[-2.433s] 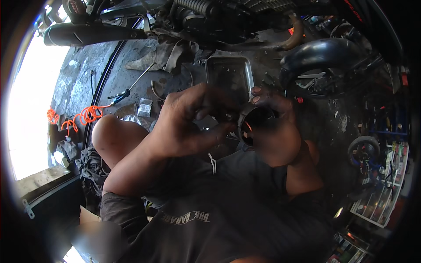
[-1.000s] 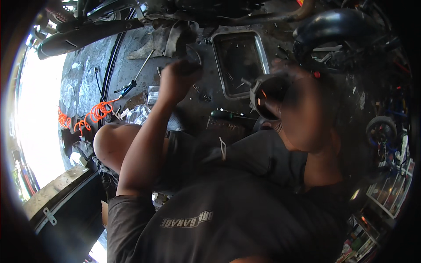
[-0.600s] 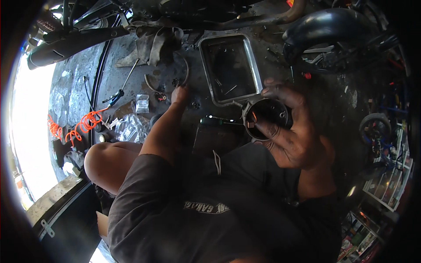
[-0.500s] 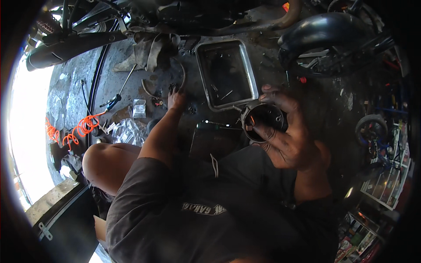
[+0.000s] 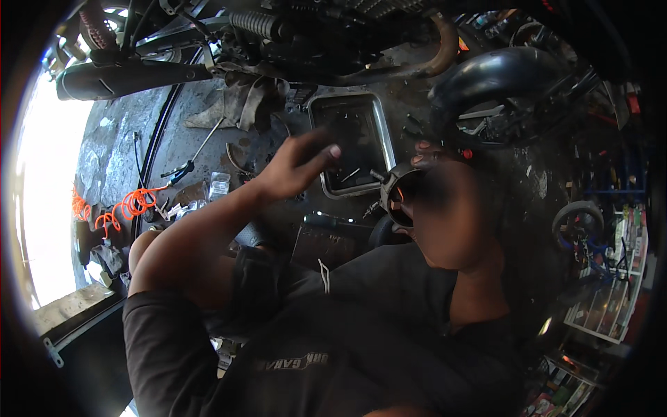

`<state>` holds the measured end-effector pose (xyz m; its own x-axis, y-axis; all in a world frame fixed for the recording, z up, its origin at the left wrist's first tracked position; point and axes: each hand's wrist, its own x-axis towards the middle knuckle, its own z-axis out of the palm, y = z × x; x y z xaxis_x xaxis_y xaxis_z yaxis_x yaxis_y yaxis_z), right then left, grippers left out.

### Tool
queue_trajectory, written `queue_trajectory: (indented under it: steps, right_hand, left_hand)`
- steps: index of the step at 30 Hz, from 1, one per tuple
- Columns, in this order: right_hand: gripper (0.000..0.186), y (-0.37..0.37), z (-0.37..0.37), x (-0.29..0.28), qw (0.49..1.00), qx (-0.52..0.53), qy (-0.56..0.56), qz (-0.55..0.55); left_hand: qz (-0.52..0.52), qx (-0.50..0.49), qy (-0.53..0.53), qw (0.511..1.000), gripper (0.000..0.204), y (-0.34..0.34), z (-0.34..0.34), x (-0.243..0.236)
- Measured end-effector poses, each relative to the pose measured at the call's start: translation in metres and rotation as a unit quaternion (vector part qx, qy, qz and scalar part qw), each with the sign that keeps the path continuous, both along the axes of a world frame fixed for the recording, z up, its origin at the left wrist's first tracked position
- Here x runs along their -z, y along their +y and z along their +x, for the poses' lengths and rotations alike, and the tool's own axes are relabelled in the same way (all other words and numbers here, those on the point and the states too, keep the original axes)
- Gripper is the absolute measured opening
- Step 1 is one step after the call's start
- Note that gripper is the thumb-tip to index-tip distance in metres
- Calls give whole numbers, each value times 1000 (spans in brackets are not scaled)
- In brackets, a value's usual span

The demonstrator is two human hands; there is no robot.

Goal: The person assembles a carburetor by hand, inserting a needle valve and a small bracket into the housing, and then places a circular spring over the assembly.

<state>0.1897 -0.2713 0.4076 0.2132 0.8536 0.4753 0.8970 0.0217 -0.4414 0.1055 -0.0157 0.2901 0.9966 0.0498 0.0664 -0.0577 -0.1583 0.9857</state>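
Note:
My right hand grips a round, dark metal housing by its rim, its hollow side turned left. Inside its bore a small orange-copper piece shows. A short stub juts from the housing's upper left. My left hand is raised over the near left edge of a shallow metal tray, apart from the housing. Its thumb shows, but the fingertips are dark and smeared, so whether they hold anything is unclear. A thin bright piece lies in the tray.
A motorcycle with a long exhaust muffler spans the far side. At right stands a black fender. A screwdriver, an orange coiled hose and rags lie at left. A dark-handled tool rests before me.
My left hand has lifted off the floor at the left and moved right, toward the tray. My right hand keeps its grip on the housing, which has turned a little. The whole view has shifted.

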Motion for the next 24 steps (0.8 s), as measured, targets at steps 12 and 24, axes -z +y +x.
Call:
queue_trajectory:
  steps: [12, 24]
  right_hand:
    - [38, 12, -8, -4, 994, -86, 53, 30]
    - [41, 15, -7, -2, 992, -83, 88, 38]
  left_hand:
    - [-329, -12, -42, 943, 15, -39, -60, -72]
    - [-390, 37, -57, 918, 17, -43, -54, -48]
